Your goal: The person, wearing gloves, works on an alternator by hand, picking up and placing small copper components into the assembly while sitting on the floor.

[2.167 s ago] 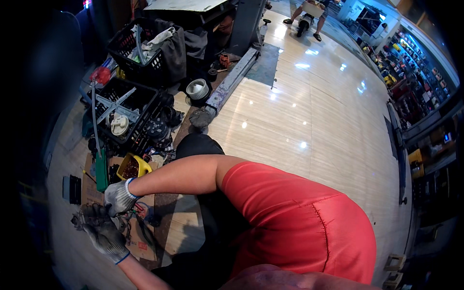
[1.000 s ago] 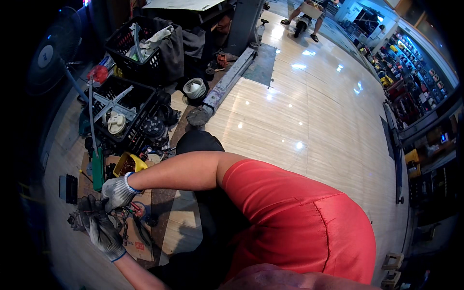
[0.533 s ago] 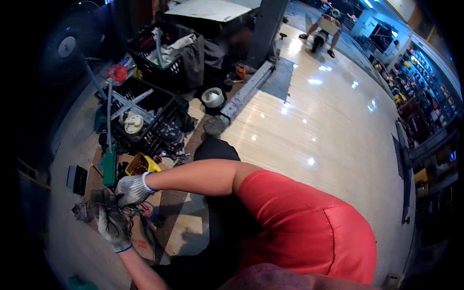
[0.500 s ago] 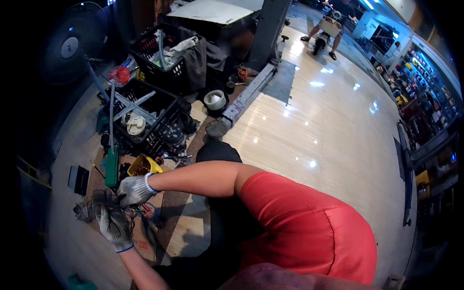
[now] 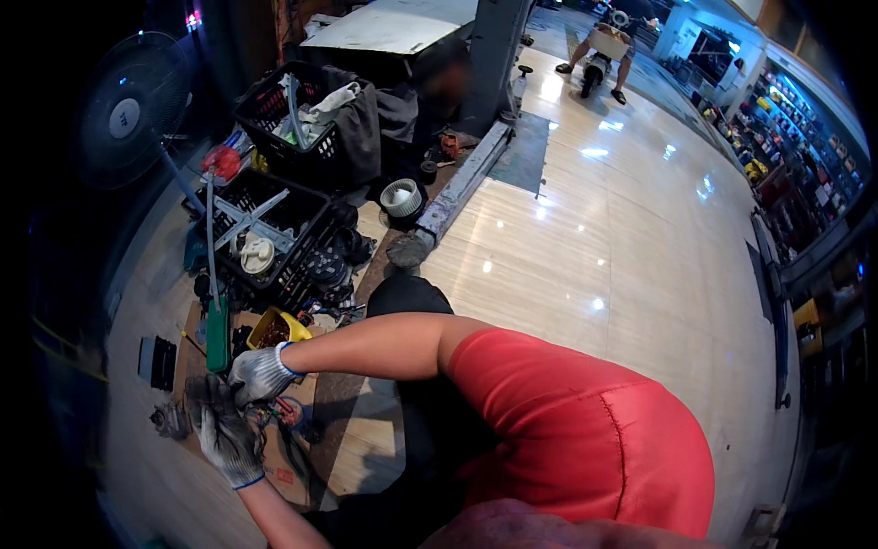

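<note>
Both my hands wear grey-white knitted gloves and work close together above a cardboard sheet (image 5: 297, 455) on the floor. My left hand (image 5: 224, 432), its glove blackened at the fingers, is curled closed, palm side partly up. My right hand (image 5: 261, 372) reaches across from the right, fingers pressed together against the left fingers. Whatever lies between them is hidden or too small to make out. Just beside the hands lies a part with red and other coloured wires (image 5: 288, 412). A small greyish metal part (image 5: 168, 420) sits left of my left hand.
Beyond my hands are a yellow container of small brown parts (image 5: 277, 327), a green tool handle (image 5: 218, 339) and a black box-like piece (image 5: 163, 364). Black crates (image 5: 315, 215) stand farther off, near a fan (image 5: 125, 117) and a lift post (image 5: 494, 69). A person sits on a motorbike (image 5: 594, 73).
The view has shifted slightly, so the scene sits a little differently in the picture. My hands stay together, with only slight movement of the fingers.
</note>
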Demonstrator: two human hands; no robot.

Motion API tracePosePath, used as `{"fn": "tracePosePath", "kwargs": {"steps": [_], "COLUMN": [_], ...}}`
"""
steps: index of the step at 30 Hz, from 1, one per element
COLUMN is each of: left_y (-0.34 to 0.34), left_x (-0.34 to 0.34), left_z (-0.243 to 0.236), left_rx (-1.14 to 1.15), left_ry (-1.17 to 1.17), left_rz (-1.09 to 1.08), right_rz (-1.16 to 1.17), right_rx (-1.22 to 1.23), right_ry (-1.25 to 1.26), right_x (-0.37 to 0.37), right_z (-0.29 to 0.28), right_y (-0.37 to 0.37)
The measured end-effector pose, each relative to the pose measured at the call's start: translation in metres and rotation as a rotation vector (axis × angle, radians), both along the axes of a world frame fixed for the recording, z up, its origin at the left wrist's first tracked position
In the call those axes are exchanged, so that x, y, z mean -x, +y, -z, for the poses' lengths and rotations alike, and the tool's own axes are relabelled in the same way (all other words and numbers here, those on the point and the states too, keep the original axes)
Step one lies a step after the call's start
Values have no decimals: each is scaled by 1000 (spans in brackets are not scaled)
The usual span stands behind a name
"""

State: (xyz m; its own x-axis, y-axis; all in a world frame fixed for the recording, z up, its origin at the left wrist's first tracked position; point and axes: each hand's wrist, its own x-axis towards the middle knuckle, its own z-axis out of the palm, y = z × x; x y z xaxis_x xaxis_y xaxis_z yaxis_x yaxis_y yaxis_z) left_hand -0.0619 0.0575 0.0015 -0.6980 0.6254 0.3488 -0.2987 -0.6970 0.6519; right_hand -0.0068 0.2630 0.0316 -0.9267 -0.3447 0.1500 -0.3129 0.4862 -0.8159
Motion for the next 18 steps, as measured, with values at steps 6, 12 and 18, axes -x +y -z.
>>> {"fn": "tracePosePath", "kwargs": {"steps": [6, 12, 18], "left_y": [0, 2, 3], "left_x": [4, 0, -1], "left_z": [4, 1, 2], "left_rx": [11, 73, 113], "left_ry": [19, 7, -37], "left_rz": [-2, -52, -93], "right_rz": [22, 17, 23], "right_rx": [6, -23, -54], "right_ry": [-41, -11, 8], "right_x": [-3, -4, -3], "right_z": [-2, -1, 1], "right_y": [1, 4, 5]}}
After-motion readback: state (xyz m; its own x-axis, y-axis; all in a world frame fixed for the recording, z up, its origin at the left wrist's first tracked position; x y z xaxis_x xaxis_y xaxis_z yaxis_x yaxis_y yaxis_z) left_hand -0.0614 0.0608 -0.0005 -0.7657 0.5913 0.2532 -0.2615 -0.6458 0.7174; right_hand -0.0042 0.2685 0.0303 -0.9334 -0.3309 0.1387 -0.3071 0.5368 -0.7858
